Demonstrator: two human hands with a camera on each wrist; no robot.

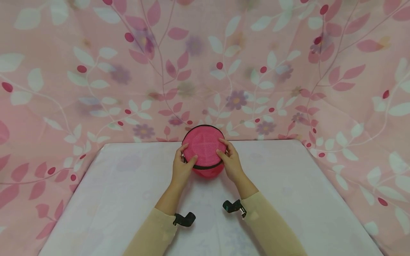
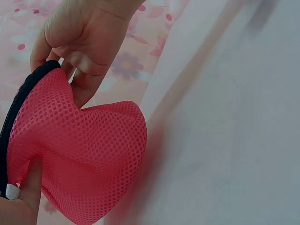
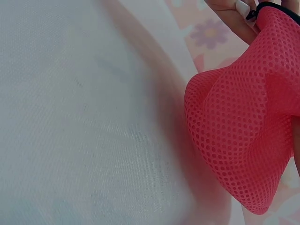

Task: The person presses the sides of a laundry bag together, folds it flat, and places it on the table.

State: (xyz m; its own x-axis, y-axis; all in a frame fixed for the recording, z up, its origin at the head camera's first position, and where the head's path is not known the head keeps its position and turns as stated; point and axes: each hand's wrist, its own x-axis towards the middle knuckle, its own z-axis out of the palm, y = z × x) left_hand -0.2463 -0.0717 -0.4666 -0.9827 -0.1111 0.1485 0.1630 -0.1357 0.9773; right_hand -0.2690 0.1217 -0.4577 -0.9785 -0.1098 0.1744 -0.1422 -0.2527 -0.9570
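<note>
Both hands hold a pink mesh laundry bag (image 1: 205,145) above the table, its round face with black edging tilted up in the head view. My left hand (image 1: 183,165) grips the left edge, thumb on the round face. Opposite it, my right hand (image 1: 232,163) pinches the right edge. The bag's soft body (image 2: 103,145) bulges and folds below the rim in the left wrist view. A black zip (image 2: 23,93) runs along that rim. Beside my left fingers, a white zip pull (image 2: 12,191) shows. Only a sliver of my right hand (image 3: 296,145) appears in the right wrist view.
A white cloth covers the table (image 1: 128,188). Pink floral fabric (image 1: 198,71) hangs behind the table and along both sides. Small black cameras (image 1: 185,219) are strapped at the cuffs of the beige sleeves (image 1: 153,233).
</note>
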